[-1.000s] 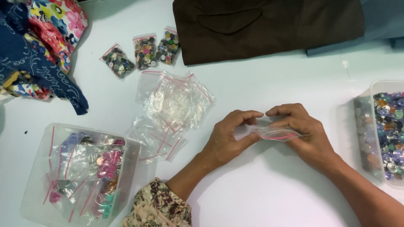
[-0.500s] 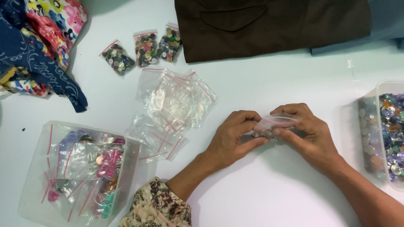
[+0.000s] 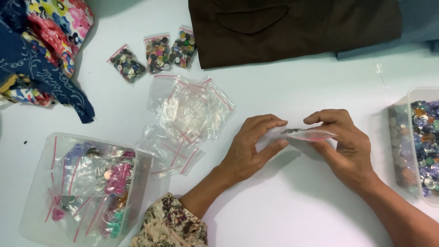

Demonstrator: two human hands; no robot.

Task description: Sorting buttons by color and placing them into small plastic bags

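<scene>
A small clear zip bag point(image 3: 307, 134) with a red seal strip is held just above the white worktop point(image 3: 292, 201), a little right of the middle, with a few dark pieces showing inside near its top edge. Its long axis runs roughly left to right, so its two ends point at the two hands. The right hand point(image 3: 345, 148) has the right end: thumb below and fingers point(image 3: 325, 116) curled over the top, pinched shut on the seal strip. The left hand point(image 3: 251, 148) meets it from the other side, its fingertips closed on the bag's left end with the thumb underneath; both hands grip it, neither is open, and the bag lies stretched between them. Just left of the left hand lies a loose heap of empty zip bags point(image 3: 190, 110), near but apart from it. Beyond those, toward the far edge, three filled bags of mixed buttons point(image 3: 155, 55) lie in a row beside a dark brown garment point(image 3: 292, 27). At the near left stands a clear plastic tub point(image 3: 39, 219) holding more filled bags, and a pile of flowered and blue cloth point(image 3: 41, 50) sits at the far left. At the right edge is a clear tray point(image 3: 418, 93) full of bright loose buttons, close to the right wrist.
</scene>
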